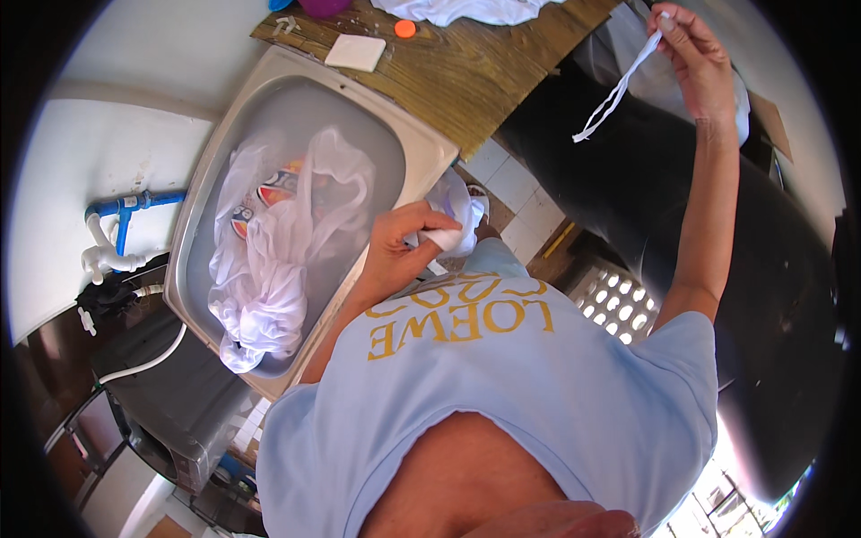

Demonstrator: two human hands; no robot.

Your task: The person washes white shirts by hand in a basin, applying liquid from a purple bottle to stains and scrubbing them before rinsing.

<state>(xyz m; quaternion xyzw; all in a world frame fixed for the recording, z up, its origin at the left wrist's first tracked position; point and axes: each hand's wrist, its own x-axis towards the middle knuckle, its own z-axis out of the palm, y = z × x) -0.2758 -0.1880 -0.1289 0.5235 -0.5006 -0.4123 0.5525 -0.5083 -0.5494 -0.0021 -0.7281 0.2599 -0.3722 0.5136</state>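
My left hand (pixel 401 244) grips a bunched piece of white cloth (pixel 455 218) at the right rim of a metal basin (pixel 421 143). My right hand (pixel 689 56) is raised far to the right, pinching the top of a thin white strip of fabric (pixel 614 97) that hangs down loose from the fingers. In the basin's grey water lies a white garment (pixel 269 269) with a coloured print (pixel 273 188). My light-blue shirt (pixel 502 386) fills the lower part of the view.
A wooden board (pixel 466 72) beside the basin carries a white soap bar (pixel 355 52), an orange cap (pixel 405 29) and more white cloth (pixel 457 9). Blue and white pipes (pixel 121 224) run at the left. A large dark container (pixel 628 179) stands to the right, over tiled floor (pixel 511 188).
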